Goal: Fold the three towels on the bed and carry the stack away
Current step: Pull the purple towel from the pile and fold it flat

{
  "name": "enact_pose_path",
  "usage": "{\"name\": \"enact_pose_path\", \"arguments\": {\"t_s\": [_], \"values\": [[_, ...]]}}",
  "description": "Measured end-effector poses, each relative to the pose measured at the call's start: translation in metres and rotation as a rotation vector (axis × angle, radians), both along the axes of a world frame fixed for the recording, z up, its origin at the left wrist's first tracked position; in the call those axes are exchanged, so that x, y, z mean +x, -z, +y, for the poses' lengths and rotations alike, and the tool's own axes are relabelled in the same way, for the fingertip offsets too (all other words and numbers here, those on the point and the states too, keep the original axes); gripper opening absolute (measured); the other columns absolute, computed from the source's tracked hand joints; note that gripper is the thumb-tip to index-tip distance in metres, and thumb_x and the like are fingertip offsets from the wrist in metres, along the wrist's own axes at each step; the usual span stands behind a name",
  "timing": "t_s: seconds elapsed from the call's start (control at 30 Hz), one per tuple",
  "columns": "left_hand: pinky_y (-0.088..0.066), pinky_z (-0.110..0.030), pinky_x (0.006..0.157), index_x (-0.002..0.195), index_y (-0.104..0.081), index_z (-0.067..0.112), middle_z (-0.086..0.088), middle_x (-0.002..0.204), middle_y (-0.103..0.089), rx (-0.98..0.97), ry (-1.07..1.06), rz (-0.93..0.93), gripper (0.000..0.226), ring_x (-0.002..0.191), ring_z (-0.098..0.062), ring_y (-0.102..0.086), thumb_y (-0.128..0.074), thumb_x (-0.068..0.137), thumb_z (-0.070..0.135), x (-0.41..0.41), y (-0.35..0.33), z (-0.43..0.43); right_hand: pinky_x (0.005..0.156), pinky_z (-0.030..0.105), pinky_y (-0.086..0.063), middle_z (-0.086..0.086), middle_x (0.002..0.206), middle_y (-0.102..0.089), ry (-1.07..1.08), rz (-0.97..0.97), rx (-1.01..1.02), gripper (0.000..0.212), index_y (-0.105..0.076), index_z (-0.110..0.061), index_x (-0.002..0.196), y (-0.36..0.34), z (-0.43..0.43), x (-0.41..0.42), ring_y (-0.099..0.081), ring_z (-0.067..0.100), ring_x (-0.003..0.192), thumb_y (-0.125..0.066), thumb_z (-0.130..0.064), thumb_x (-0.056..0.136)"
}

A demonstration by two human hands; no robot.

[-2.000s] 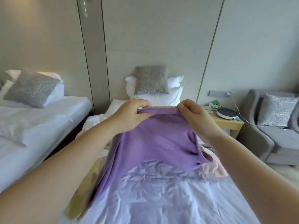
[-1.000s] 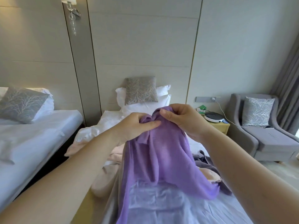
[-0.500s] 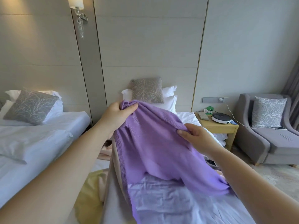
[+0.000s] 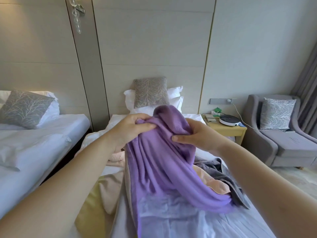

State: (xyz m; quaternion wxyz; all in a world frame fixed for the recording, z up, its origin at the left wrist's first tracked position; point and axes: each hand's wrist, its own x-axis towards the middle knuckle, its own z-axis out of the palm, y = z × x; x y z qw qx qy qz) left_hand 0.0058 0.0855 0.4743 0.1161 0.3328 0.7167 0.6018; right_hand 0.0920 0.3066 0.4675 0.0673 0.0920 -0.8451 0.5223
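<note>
A purple towel (image 4: 159,162) hangs bunched above the bed (image 4: 188,225), its lower part trailing onto the sheet. My left hand (image 4: 130,129) grips its upper left edge, fingers closed on the cloth. My right hand (image 4: 195,134) pinches the fabric just to the right, close to the left hand. A peach towel (image 4: 214,182) lies crumpled on the bed at the right, partly under the purple one. Beside it a grey towel (image 4: 223,169) lies in a heap. More pale pink cloth (image 4: 116,158) shows at the left behind my forearm.
A second bed (image 4: 34,145) stands to the left across a narrow gap. At the right are a wooden nightstand (image 4: 226,130) with a round white device (image 4: 229,120) and a grey armchair (image 4: 283,140). Pillows (image 4: 152,98) lean at the headboard.
My hands, spread apart half a second ago, have come back together at the towel's top. The towel is now more bunched, hanging in folds. The view tilted slightly down.
</note>
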Motion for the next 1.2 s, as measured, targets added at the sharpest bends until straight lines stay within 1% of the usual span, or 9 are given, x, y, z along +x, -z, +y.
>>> {"name": "enact_pose_path", "arguments": {"t_s": [0.13, 0.2, 0.3, 0.43, 0.67, 0.83, 0.93, 1.07, 1.2], "values": [[-0.054, -0.019, 0.069, 0.079, -0.075, 0.024, 0.006, 0.077, -0.074, 0.255, -0.182, -0.035, 0.020, 0.072, -0.007, -0.068, -0.062, 0.085, 0.009, -0.010, -0.011, -0.017, 0.077, 0.038, -0.050, 0.003, 0.083, -0.073, 0.004, -0.152, 0.264, 0.030, -0.072, -0.020, 0.087, 0.027, 0.009, 0.003, -0.060, 0.007, 0.072, -0.076, -0.046, 0.073], [-0.052, -0.016, 0.063, 0.080, -0.071, 0.021, 0.010, 0.070, -0.072, 0.327, -0.338, -0.019, 0.022, 0.065, -0.003, -0.066, -0.058, 0.090, 0.007, -0.017, -0.018, -0.026, 0.095, 0.047, -0.045, 0.007, 0.100, -0.072, 0.005, -0.123, 0.209, 0.041, -0.068, -0.015, 0.099, 0.027, 0.006, 0.005, -0.063, 0.013, 0.091, -0.071, -0.047, 0.074], [-0.049, -0.021, 0.071, 0.079, -0.066, 0.027, 0.012, 0.072, -0.067, 0.231, -0.550, 0.077, 0.015, 0.067, -0.004, -0.063, -0.064, 0.089, 0.016, -0.032, -0.021, -0.042, 0.082, 0.037, -0.044, 0.015, 0.084, -0.063, 0.102, 0.071, 0.033, 0.046, -0.059, 0.004, 0.093, 0.003, 0.003, 0.000, -0.049, 0.015, 0.079, -0.067, -0.039, 0.079], [-0.046, -0.035, 0.084, 0.082, -0.062, 0.026, -0.005, 0.092, -0.065, -0.023, -0.561, 0.048, 0.012, 0.086, -0.021, -0.059, -0.061, 0.090, 0.017, -0.046, -0.012, -0.055, 0.046, 0.017, -0.025, -0.002, 0.060, -0.037, 0.368, 0.411, 0.145, 0.035, -0.049, -0.005, 0.071, -0.039, 0.003, -0.008, -0.031, 0.006, 0.054, -0.069, -0.031, 0.084], [-0.043, -0.032, 0.086, 0.098, -0.064, 0.016, -0.009, 0.105, -0.066, -0.164, -0.648, 0.109, 0.014, 0.091, -0.019, -0.057, -0.055, 0.090, 0.008, -0.052, 0.024, -0.063, 0.047, 0.015, -0.030, 0.006, 0.065, -0.044, 0.331, 0.083, 0.382, 0.033, -0.051, 0.006, 0.075, 0.013, -0.004, -0.008, -0.036, 0.016, 0.060, -0.063, -0.022, 0.088], [-0.041, -0.033, 0.086, 0.094, -0.058, 0.034, 0.000, 0.112, -0.065, -0.844, -0.792, 0.411, 0.011, 0.106, -0.028, -0.056, -0.049, 0.093, 0.028, -0.055, 0.030, -0.070, 0.052, 0.016, -0.033, 0.022, 0.083, -0.059, 0.245, 0.079, 0.402, 0.029, -0.062, 0.003, 0.088, 0.016, -0.014, -0.007, -0.043, 0.011, 0.064, -0.065, -0.026, 0.086], [-0.037, -0.035, 0.084, 0.092, -0.057, 0.036, -0.006, 0.117, -0.058, -1.062, -0.904, 0.533, 0.016, 0.111, -0.032, -0.049, -0.046, 0.093, 0.024, -0.056, 0.037, -0.078, 0.050, 0.019, -0.030, 0.011, 0.062, -0.043, 0.148, 0.053, 0.418, 0.031, -0.055, 0.001, 0.074, 0.016, -0.018, -0.006, -0.037, 0.006, 0.055, -0.067, -0.025, 0.085], [-0.046, -0.032, 0.070, 0.102, -0.052, 0.020, -0.017, 0.111, -0.060, -0.404, -0.716, -0.020, 0.014, 0.088, -0.027, -0.058, -0.039, 0.098, 0.016, -0.052, 0.049, -0.080, 0.049, 0.020, -0.025, -0.011, 0.055, -0.027, -0.017, 0.002, 0.433, 0.044, -0.035, -0.018, 0.058, 0.029, -0.030, -0.006, -0.027, 0.004, 0.049, -0.070, -0.023, 0.084], [-0.040, -0.030, 0.066, 0.082, -0.048, 0.021, -0.002, 0.076, -0.051, 0.210, -0.419, -0.301, 0.027, 0.068, -0.017, -0.055, -0.029, 0.099, 0.010, -0.028, 0.031, -0.066, 0.063, 0.009, -0.041, -0.012, 0.068, -0.061, -0.265, -0.235, 0.389, 0.014, -0.065, -0.027, 0.071, 0.037, -0.043, -0.009, -0.053, 0.001, 0.063, -0.070, -0.029, 0.084]]}}
